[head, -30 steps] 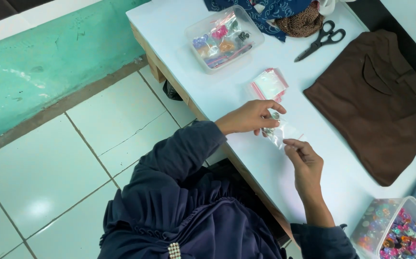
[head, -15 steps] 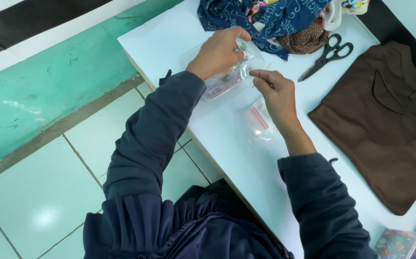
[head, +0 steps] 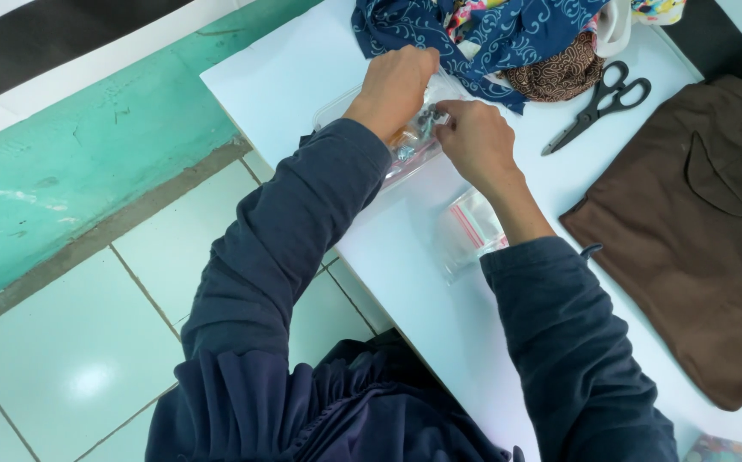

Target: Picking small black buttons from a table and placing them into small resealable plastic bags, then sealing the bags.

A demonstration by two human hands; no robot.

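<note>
Both hands are up at the far end of the white table (head: 302, 68), working close together over a clear plastic box (head: 337, 109) that sits just under them. The left hand (head: 394, 85) is curled shut, knuckles up, seemingly pinching a small clear packet of beads (head: 418, 137) that shows between the two hands; the right hand (head: 476, 141) meets it from the other side, fingertips pressed together on the same packet. Whether the packet is open or sealed I cannot tell, the fingers cover its mouth. Just beside the right wrist lies another little zip bag with a red strip (head: 473, 224), flat on the table and apart from both hands. Beyond the hands is a heap of blue patterned cloth (head: 490, 34), off past the right hand a pair of black scissors (head: 600, 101), and further out a brown shirt (head: 696, 231) spread flat. By my reckoning the sorting is midway: one packet is in hand over the box, one waits untouched
</note>
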